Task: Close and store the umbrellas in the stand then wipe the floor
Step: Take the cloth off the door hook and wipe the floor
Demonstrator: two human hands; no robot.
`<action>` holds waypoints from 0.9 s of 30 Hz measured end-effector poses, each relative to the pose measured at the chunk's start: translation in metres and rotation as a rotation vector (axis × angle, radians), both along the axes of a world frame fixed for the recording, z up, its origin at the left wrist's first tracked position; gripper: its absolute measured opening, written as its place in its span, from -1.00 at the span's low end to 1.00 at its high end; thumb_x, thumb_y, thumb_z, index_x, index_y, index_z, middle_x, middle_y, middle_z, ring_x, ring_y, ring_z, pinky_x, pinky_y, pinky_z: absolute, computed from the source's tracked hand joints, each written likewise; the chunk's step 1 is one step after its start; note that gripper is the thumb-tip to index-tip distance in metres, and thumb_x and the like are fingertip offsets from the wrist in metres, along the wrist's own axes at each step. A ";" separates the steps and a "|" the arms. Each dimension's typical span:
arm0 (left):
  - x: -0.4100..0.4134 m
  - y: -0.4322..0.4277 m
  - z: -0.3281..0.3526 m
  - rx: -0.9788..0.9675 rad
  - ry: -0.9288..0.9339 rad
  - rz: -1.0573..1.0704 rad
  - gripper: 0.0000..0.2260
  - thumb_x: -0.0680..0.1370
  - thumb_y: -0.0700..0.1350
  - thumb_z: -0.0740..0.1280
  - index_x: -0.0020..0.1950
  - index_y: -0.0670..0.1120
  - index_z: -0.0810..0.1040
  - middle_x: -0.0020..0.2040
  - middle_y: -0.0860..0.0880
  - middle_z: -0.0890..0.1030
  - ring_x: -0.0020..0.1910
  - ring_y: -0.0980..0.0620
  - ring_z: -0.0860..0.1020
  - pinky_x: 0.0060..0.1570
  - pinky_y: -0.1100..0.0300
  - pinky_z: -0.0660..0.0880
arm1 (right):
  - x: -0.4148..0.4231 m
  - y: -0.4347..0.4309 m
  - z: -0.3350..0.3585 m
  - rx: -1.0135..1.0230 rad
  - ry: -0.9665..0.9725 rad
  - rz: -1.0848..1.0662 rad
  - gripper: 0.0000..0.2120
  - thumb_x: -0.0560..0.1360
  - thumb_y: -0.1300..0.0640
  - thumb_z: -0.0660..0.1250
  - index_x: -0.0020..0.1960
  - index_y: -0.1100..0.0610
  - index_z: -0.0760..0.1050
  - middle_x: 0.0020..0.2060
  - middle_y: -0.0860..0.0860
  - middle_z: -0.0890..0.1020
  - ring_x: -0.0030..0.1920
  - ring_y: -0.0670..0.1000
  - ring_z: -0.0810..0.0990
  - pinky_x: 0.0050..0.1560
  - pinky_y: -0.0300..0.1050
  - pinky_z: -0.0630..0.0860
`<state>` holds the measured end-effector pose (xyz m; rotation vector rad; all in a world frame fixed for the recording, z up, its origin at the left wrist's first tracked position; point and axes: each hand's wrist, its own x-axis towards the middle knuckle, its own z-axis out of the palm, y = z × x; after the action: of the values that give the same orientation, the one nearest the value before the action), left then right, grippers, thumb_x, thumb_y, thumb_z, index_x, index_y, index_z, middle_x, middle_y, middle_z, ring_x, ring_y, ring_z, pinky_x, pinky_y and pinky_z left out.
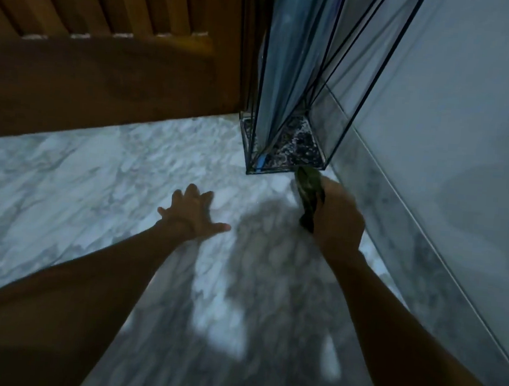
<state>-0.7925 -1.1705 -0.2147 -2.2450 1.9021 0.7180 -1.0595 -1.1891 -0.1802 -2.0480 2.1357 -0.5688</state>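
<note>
I see my left hand (194, 213) flat on the white marble floor (94, 185), fingers spread. My right hand (338, 223) has its fingers clamped on a crumpled dark green cloth (308, 194), just near of the black wire umbrella stand (285, 140) holding a closed blue umbrella (288, 72) at far right.

No legible text anywhere.

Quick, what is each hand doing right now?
Left hand: open, fingers spread, flat toward the floor, holding nothing.
Right hand: closed around a dark green cloth.
</note>
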 end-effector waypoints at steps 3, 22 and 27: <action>0.002 -0.006 -0.006 0.035 -0.020 -0.020 -0.07 0.27 0.51 0.29 0.53 0.12 0.14 0.53 -0.08 0.10 0.50 -0.28 0.09 0.23 -0.42 0.33 | -0.012 -0.032 -0.022 -0.165 0.311 -0.075 -0.56 0.34 0.10 0.54 0.20 0.02 0.58 -0.13 0.07 0.68 -0.17 0.19 0.65 -0.23 -0.02 0.56; 0.001 -0.002 -0.012 -0.014 0.004 0.004 -0.09 0.32 0.47 0.30 0.56 0.14 0.08 0.57 -0.03 -0.01 0.55 -0.21 -0.06 0.32 -0.43 0.21 | 0.071 -0.021 -0.094 -0.097 -0.098 0.382 -0.54 0.60 -0.05 0.18 0.44 0.10 0.43 0.31 0.12 0.54 0.33 0.14 0.45 0.35 0.03 0.40; 0.003 0.000 -0.016 0.005 0.027 -0.003 -0.07 0.35 0.48 0.26 0.58 0.16 -0.03 0.61 -0.03 -0.18 0.57 -0.22 -0.20 0.38 -0.46 0.03 | 0.016 -0.051 -0.089 -0.093 0.014 0.293 -0.55 0.63 -0.07 0.15 0.46 0.07 0.38 0.29 0.14 0.53 0.27 0.16 0.48 0.27 0.05 0.45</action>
<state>-0.7895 -1.1702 -0.2309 -2.2409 1.9131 0.7550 -1.0438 -1.2400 -0.2694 -2.3617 1.7974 -0.6226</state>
